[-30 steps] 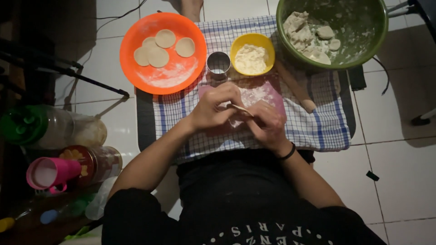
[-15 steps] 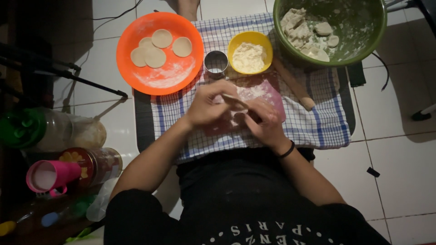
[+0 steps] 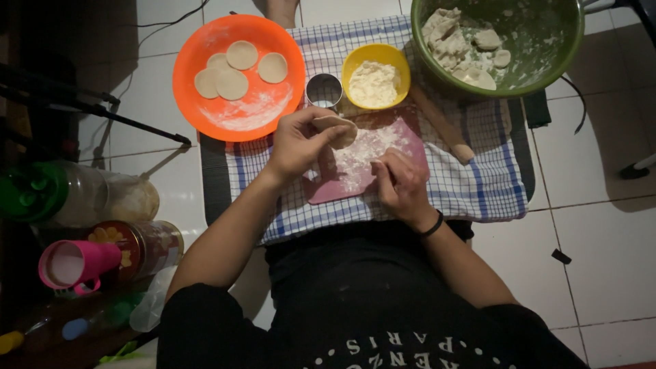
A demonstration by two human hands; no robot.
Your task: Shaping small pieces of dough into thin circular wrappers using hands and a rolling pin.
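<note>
I am holding a thin round disc of pale dough (image 3: 336, 130) in my left hand (image 3: 301, 140) at frame centre, just above the floured pink cutting board (image 3: 403, 140), while my right hand (image 3: 400, 181), fingers curled and grasping nothing, is resting lower right of it.

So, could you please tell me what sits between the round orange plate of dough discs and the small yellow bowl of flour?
In the head view, a small round metal cutter ring stands on the checked cloth between the orange plate and the yellow bowl.
</note>
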